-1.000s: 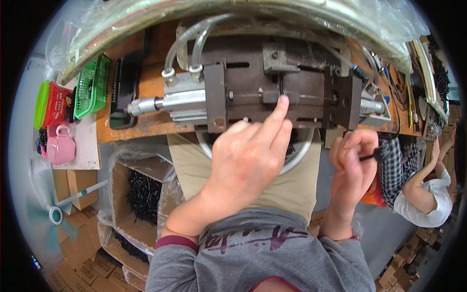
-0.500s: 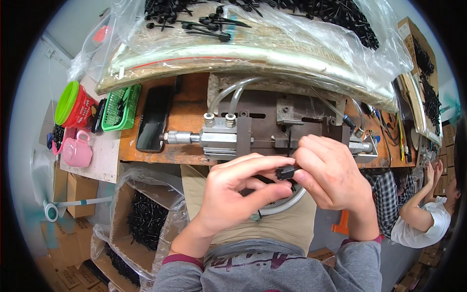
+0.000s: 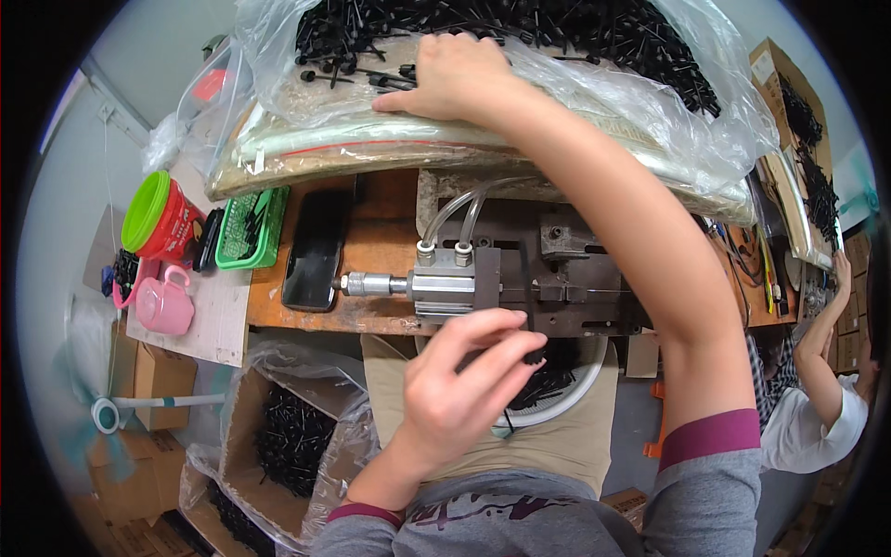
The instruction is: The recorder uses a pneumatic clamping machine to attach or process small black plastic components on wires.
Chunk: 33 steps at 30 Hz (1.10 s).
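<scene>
The person's right hand (image 3: 455, 79) is stretched far out over the bench. It lies palm down, fingers together, on a heap of small black plastic pieces (image 3: 520, 28) that sits in a clear plastic bag (image 3: 650, 102). The fingertips rest at the near edge of the heap, touching the bag. I cannot tell if it has grabbed any piece.

The left hand (image 3: 459, 395) is close to the body, just below the grey metal machine (image 3: 538, 269). Its thumb and fingers are pinched together on 1 small black piece (image 3: 532, 358). That piece sits right at the fingertips, above a white bowl (image 3: 580, 395) with more black pieces inside.

A black phone (image 3: 316, 251) lies left of the machine, and a green basket (image 3: 249, 227) is further left.
</scene>
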Available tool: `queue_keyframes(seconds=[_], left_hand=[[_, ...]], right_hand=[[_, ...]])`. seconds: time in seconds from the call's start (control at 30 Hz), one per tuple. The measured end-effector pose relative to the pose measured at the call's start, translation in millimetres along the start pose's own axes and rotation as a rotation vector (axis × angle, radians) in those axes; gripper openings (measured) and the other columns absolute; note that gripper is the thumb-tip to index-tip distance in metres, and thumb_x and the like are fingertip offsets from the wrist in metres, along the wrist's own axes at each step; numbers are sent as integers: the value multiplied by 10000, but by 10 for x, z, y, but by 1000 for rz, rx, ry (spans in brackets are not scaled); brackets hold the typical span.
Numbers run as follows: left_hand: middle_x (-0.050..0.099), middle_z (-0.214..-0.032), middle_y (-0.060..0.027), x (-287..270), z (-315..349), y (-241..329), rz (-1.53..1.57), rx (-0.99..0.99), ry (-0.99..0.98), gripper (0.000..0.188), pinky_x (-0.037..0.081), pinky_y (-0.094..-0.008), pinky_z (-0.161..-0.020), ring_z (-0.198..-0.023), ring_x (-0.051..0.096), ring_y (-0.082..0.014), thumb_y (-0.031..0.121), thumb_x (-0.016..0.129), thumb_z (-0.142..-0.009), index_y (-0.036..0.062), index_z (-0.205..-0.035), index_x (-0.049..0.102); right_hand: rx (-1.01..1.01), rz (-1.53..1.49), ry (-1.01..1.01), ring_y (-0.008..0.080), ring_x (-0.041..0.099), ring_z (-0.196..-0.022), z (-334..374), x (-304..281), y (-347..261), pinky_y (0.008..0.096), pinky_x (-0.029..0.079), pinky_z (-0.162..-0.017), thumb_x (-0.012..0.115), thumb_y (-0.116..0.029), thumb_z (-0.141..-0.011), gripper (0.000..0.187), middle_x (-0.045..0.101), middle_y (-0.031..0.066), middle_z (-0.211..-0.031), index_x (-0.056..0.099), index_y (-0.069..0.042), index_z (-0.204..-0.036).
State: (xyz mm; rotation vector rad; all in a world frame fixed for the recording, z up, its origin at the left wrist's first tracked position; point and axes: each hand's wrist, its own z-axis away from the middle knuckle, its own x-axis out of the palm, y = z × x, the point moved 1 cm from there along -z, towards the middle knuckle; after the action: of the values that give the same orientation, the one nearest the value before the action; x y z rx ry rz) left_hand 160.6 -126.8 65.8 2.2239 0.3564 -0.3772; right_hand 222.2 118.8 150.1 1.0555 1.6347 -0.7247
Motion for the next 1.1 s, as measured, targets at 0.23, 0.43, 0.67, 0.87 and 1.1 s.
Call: queue_keyframes(seconds=[0.23,0.43,0.67,0.87,1.1], left_hand=[[654,-1110,-109,108,31,-25,-31,82,-123,301,576,-288,-693,-790,689,-186,-42,793,-669,33,-956,740],[664,-1110,-113,248,10,-56,-19,126,-158,269,569,-306,-691,-800,689,-200,-23,778,-676,22,-935,721],[649,-1204,-143,414,29,-68,-81,164,-177,285,565,-341,-756,-876,682,-255,-2,764,-687,-2,-962,690],[661,-1231,-160,535,83,-137,-290,208,-240,243,566,-336,-760,-871,694,-259,17,732,-723,-15,-957,673],[681,-1212,-132,570,3,-73,-395,143,-312,263,542,-304,-635,-692,682,-201,36,757,-689,5,-941,687]], right_hand=[[-54,-79,-229,330,575,-1218,-152,14,145,428,485,-1000,609,-356,-910,470,632,184,-1257,648,-19,-1235],[-230,-105,-149,392,570,-1165,221,9,490,458,455,-1001,530,-180,-956,363,584,260,-1231,456,43,-1233],[-282,-244,70,413,639,-974,795,-137,1151,464,486,-842,552,-220,-996,367,662,237,-1037,493,-21,-1299],[104,-868,-161,65,451,-578,1532,-728,982,231,353,-512,538,-218,-1011,193,504,-16,-729,540,-52,-1110],[197,-1175,-423,13,424,-541,2422,-780,924,178,280,-467,566,-201,-959,283,519,-21,-720,560,-5,-1164]])
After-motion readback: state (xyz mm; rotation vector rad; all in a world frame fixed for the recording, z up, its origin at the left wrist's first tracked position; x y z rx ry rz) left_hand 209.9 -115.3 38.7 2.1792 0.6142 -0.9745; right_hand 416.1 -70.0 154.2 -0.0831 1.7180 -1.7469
